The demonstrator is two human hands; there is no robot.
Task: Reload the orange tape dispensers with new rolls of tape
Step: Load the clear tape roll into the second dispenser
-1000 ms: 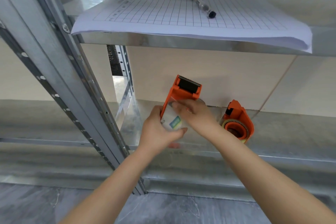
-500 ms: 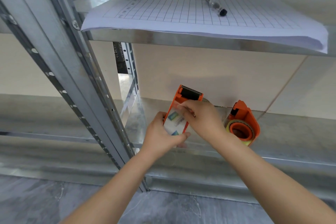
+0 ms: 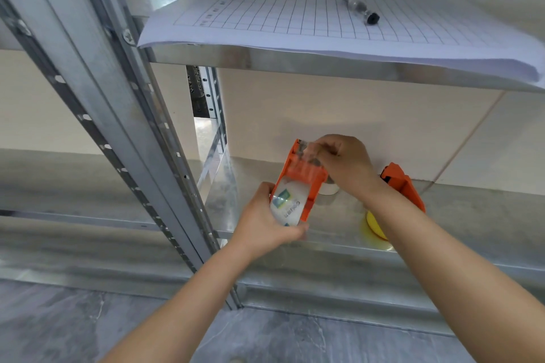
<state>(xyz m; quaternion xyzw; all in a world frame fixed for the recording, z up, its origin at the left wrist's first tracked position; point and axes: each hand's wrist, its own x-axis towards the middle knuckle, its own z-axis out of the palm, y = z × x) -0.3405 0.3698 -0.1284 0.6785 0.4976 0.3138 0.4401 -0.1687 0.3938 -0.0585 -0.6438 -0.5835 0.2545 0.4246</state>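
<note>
An orange tape dispenser point(image 3: 300, 183) is being held above the lower metal shelf point(image 3: 460, 215), tilted w/ its cutter end up & away toward the wall. It is being gripped at its lower end by the left hand point(image 3: 265, 221), fingers wrapped round the body & the clear tape roll point(image 3: 287, 206) seated in it; a green/blue label is showing on the roll. The cutter end is being pinched from the right by the right hand point(image 3: 345, 165), fingers closed at the top edge; a strip of clear tape seems to be lying over the dispenser's upper face under those fingers, but blur is making that hard to confirm.

A 2nd orange tape dispenser point(image 3: 402, 186) is sitting on the same shelf, near the back wall, partly hidden behind the right forearm. A yellowish tape roll point(image 3: 374, 224) is showing just below it at the forearm's edge; whether it is mounted in that dispenser cannot be told. A white cylindrical obj point(image 3: 328, 188) is being half hidden behind the held dispenser, on the shelf.

On the upper shelf point(image 3: 295, 60) a stack of gridded paper point(image 3: 295, 15) is lying, overhanging the front edge, w/ a pen point(image 3: 351, 0) resting on top. A perforated steel upright point(image 3: 118, 115) is running diagonally at left.
</note>
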